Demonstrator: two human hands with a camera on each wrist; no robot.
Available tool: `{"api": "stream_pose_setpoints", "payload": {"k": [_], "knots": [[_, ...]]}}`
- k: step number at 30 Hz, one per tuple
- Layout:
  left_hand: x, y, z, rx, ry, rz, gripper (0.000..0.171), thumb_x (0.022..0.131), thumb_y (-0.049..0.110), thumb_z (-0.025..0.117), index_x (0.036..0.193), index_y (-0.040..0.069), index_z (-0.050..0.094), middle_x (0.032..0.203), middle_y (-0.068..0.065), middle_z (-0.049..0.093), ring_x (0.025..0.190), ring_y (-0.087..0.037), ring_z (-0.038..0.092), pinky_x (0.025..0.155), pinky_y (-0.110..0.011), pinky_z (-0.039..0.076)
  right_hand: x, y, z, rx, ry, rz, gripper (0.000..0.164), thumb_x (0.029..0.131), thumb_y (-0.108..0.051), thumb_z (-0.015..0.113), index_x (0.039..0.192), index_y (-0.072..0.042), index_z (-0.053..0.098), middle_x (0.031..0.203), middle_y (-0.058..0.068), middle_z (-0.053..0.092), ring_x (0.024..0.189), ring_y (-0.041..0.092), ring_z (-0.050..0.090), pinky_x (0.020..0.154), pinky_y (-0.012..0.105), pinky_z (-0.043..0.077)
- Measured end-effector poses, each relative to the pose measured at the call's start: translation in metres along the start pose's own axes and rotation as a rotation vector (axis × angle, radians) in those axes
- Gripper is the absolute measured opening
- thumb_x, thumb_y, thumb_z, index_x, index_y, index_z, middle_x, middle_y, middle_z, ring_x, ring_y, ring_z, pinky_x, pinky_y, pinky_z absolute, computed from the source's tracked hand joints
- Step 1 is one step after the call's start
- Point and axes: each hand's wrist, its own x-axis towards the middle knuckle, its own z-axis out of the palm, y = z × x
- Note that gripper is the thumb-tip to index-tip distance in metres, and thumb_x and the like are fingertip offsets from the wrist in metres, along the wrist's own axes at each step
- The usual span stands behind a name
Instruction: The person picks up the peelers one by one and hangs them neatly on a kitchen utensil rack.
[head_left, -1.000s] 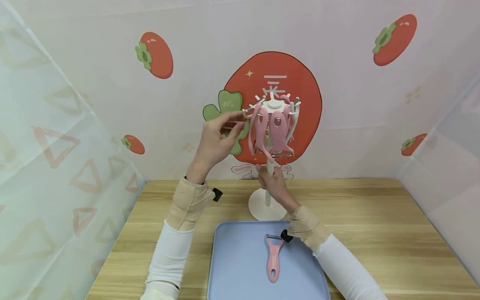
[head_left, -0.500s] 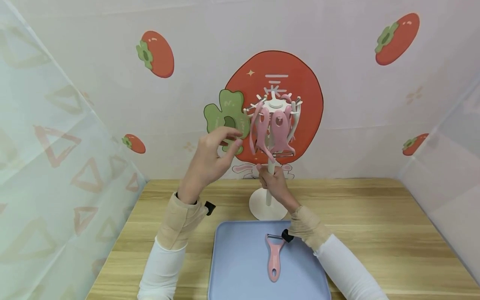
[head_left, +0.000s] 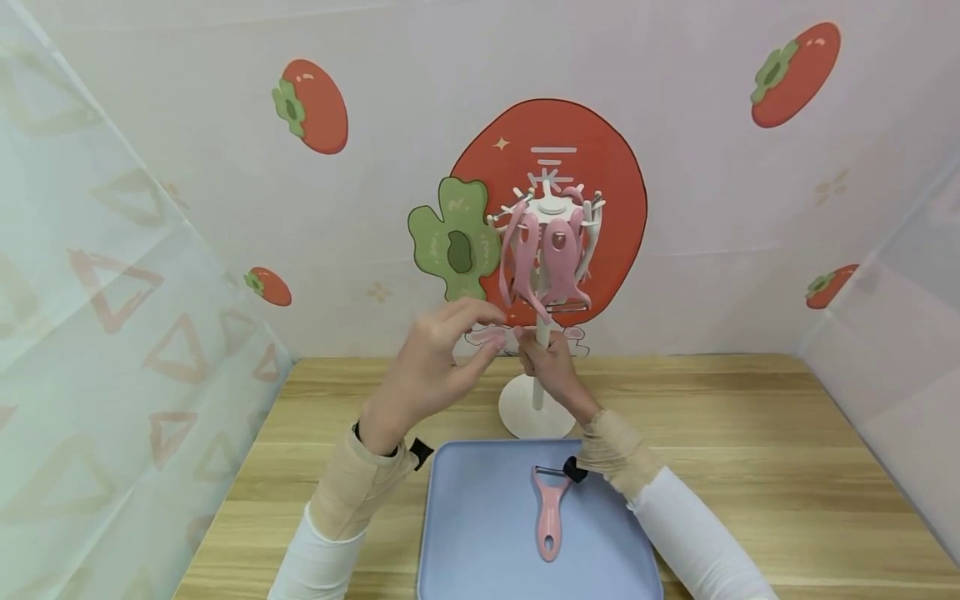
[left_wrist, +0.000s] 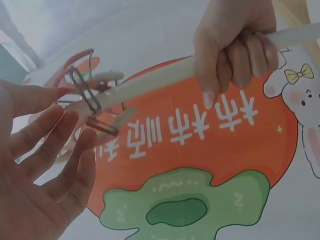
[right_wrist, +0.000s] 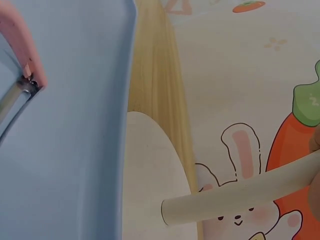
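Note:
A white stand [head_left: 537,408] with a round base and a hooked top rises behind the tray. Several pink peelers [head_left: 558,258] hang from its hooks, with a white one among them at the right. My right hand [head_left: 553,367] grips the stand's pole [right_wrist: 240,195] below the peelers; the left wrist view shows its fingers curled round it. My left hand [head_left: 442,367] is to the left of the pole, thumb and fingers apart, holding nothing. In the left wrist view its spread fingers [left_wrist: 65,160] overlap the hanging peelers' metal blades [left_wrist: 85,90].
A blue tray [head_left: 480,508] lies at the front of the wooden table [head_left: 750,467]. On it rests one pink peeler [head_left: 549,521], blade end toward the stand. Behind the table hangs a white backdrop [head_left: 690,183] printed with red persimmons.
My left hand has left the hooks at the rack's left side and come down beside the pole. My right hand keeps its grip, and the tray's peeler stays put.

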Motion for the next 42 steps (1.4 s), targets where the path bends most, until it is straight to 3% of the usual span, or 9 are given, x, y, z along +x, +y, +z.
{"api": "stream_pose_setpoints", "payload": {"k": [9, 12, 18, 26, 37, 42], "knots": [[-0.015, 0.007, 0.016, 0.023, -0.110, 0.037, 0.020, 0.095, 0.014, 0.072, 0.113, 0.006, 0.071, 0.115, -0.005, 0.071, 0.112, -0.016, 0.068, 0.098, -0.029, 0.054, 0.000, -0.001, 0.001, 0.000, 0.001, -0.007, 0.048, 0.107, -0.007, 0.046, 0.059, -0.001, 0.040, 0.048, -0.009, 0.034, 0.040, 0.007, 0.027, 0.039, 0.024, 0.021], [-0.018, 0.009, 0.021, 0.011, -0.142, 0.050, 0.018, 0.095, 0.013, 0.071, 0.112, 0.007, 0.071, 0.114, -0.003, 0.070, 0.116, -0.016, 0.065, 0.102, -0.029, 0.051, -0.001, -0.001, 0.000, -0.046, 0.021, -0.001, 0.047, 0.106, -0.007, 0.049, 0.060, -0.003, 0.046, 0.049, -0.009, 0.036, 0.042, 0.007, 0.030, 0.040, 0.023, 0.024], [-0.029, 0.014, 0.029, 0.063, -0.216, 0.045, 0.019, 0.094, 0.016, 0.072, 0.112, 0.010, 0.071, 0.109, 0.003, 0.068, 0.104, -0.009, 0.064, 0.094, -0.024, 0.053, -0.001, -0.001, 0.001, -0.130, 0.059, -0.003, 0.049, 0.106, -0.016, 0.054, 0.058, -0.003, 0.050, 0.049, -0.005, 0.041, 0.045, 0.009, 0.038, 0.043, 0.025, 0.032], [-0.040, 0.017, 0.042, 0.067, -0.267, 0.081, 0.017, 0.094, 0.017, 0.072, 0.110, 0.011, 0.070, 0.110, 0.004, 0.070, 0.101, -0.008, 0.066, 0.091, -0.023, 0.054, 0.000, 0.001, 0.000, -0.058, 0.024, -0.060, 0.053, 0.106, -0.012, 0.053, 0.055, -0.002, 0.039, 0.046, -0.002, 0.032, 0.040, 0.013, 0.026, 0.039, 0.028, 0.021], [-0.055, 0.018, 0.060, 0.087, -0.370, 0.053, 0.017, 0.095, 0.021, 0.071, 0.111, 0.015, 0.070, 0.108, 0.007, 0.068, 0.094, -0.005, 0.062, 0.080, -0.020, 0.052, 0.002, 0.000, 0.000, -0.011, -0.027, -0.066, 0.054, 0.107, -0.012, 0.049, 0.054, -0.005, 0.039, 0.045, -0.002, 0.030, 0.039, 0.012, 0.023, 0.037, 0.028, 0.019], [-0.063, 0.017, 0.070, 0.104, -0.421, 0.037, 0.017, 0.096, 0.024, 0.071, 0.111, 0.017, 0.070, 0.110, 0.008, 0.068, 0.096, -0.006, 0.063, 0.084, -0.020, 0.052, 0.001, 0.000, 0.000, 0.003, -0.041, -0.061, 0.055, 0.108, -0.014, 0.048, 0.054, -0.005, 0.038, 0.045, -0.003, 0.030, 0.038, 0.012, 0.022, 0.036, 0.030, 0.017]]}}
